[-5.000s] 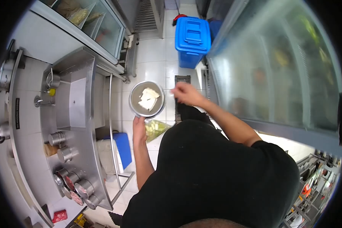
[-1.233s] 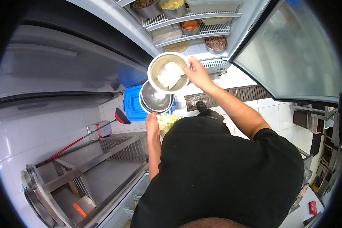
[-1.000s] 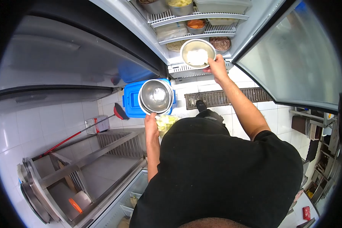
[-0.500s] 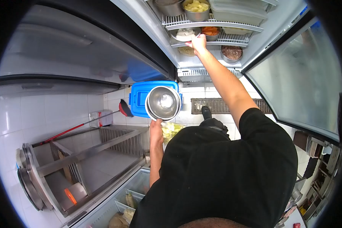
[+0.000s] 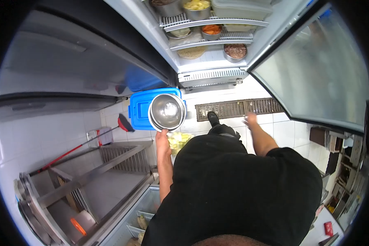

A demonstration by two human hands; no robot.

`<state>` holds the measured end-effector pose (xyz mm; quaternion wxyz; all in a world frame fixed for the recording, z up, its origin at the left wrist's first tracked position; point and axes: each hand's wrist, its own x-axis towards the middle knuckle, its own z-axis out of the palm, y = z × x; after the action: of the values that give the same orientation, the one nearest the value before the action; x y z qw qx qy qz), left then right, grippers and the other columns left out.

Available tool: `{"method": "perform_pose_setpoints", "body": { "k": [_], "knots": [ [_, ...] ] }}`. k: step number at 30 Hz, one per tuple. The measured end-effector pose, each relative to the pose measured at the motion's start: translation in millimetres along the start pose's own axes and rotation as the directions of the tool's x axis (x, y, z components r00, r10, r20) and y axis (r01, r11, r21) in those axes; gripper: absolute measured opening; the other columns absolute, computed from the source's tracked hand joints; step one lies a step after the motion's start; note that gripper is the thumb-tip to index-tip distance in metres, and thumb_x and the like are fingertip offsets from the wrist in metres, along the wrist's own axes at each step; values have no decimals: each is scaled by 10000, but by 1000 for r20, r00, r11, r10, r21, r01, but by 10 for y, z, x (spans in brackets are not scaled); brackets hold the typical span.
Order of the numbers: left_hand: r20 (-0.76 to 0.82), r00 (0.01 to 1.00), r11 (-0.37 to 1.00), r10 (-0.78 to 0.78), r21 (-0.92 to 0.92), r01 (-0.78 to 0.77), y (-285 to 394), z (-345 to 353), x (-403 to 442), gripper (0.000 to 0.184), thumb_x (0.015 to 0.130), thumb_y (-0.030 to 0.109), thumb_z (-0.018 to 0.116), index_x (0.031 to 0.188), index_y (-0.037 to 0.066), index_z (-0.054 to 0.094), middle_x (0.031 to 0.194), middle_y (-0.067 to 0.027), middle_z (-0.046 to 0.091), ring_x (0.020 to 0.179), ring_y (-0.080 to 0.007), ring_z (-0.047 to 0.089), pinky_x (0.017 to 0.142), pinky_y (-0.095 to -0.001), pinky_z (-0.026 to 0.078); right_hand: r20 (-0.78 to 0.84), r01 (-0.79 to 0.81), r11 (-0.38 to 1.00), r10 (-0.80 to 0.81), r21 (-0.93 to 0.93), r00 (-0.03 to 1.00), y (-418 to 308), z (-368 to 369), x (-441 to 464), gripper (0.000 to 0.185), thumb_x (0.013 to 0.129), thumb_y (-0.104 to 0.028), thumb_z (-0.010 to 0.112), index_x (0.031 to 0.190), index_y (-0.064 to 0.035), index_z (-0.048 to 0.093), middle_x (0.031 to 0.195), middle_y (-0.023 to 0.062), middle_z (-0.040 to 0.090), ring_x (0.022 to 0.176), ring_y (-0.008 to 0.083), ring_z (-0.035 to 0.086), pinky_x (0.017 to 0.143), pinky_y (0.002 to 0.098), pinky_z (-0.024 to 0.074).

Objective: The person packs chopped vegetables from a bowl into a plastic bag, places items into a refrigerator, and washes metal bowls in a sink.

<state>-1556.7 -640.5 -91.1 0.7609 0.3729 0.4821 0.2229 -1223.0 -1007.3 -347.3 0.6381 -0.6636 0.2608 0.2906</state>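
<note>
My left hand (image 5: 162, 141) is closed on the rim of round metal bowls (image 5: 167, 112), which appear nested and whose inside looks bare. Just below them, beside the same hand, is a clear bag or container of pale yellow-green pieces (image 5: 179, 141); how it is held is hidden. My right hand (image 5: 251, 119) hangs low over the floor, away from the shelves. Motion blurs its fingers, and no object shows in it. Ahead stands an open fridge, where a bowl of orange pieces (image 5: 211, 32) and a dish with whitish contents (image 5: 179, 33) share the middle shelf.
The fridge's glass door (image 5: 315, 69) stands open at right. A blue lidded bin (image 5: 139, 108) lies beneath the bowls. A floor drain grate (image 5: 233, 109) crosses by my shoe. At left are a metal rack (image 5: 98, 168) and a red-handled broom (image 5: 65, 156). Higher shelves hold yellow pieces (image 5: 197, 5).
My right hand has left the middle fridge shelf and dropped back toward my body. My left hand still holds the bowls. The view has shifted slightly, moving the scene leftward.
</note>
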Motion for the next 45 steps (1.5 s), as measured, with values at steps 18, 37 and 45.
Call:
{"method": "perform_pose_setpoints", "body": {
  "k": [18,37,45],
  "knots": [
    [268,961,985,67,134,-106,292,122,91,353,935,80,543,1276,-7,580,1162,-89,665,985,-191,647,837,-336,529,-703,966,227,-667,124,247,-4763,-3585,-3521,730,1048,-569,220,1527,-31,335,1592,116,326,1443,283,327,1218,423,217],
    [291,957,995,-4,92,-24,-149,-363,347,283,903,93,551,1148,-30,620,1022,-116,669,829,-220,673,691,-384,564,-675,734,288,-673,-616,-303,-2572,-2253,-4172,766,1048,-543,389,1418,128,398,1415,263,507,1257,380,524,1070,407,389],
    [403,914,987,45,121,-102,-185,-455,424,320,938,128,566,1209,-33,621,1090,-103,682,936,-184,653,804,-337,529,-400,879,-65,-873,-472,-279,-1795,-588,-4678,434,1032,-271,535,1299,26,367,1175,133,537,1027,212,523,942,323,432]
  ]
}}
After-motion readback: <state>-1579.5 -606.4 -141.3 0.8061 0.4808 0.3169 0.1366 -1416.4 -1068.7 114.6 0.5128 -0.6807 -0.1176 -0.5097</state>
